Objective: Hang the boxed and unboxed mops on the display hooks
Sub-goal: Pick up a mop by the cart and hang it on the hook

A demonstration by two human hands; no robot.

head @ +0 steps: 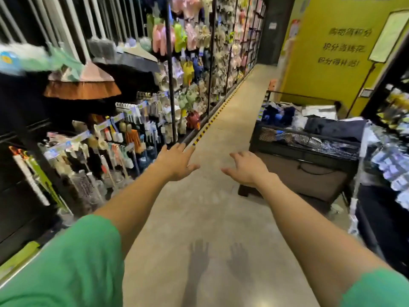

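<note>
Green sleeves (73, 262) fill the lower corners of the frame, both bare arms stretched out over the grey aisle floor (217, 218). At upper left, rows of pale mop and broom handles (66, 23) hang on the dark display, with a pink-and-brown broom head (81, 85) below them; whether any are boxed is too blurred to tell. Lower left, small cleaning goods (106, 147) crowd the hooks. Near mid-frame the left hand (177, 162) is spread flat, fingers apart, holding nothing. Just right of it, the right hand (245, 168) is likewise spread and empty. Both hands cast shadows on the floor below. At right stands a black bin of packaged goods (309, 134) before a yellow wall (321, 74)
</note>
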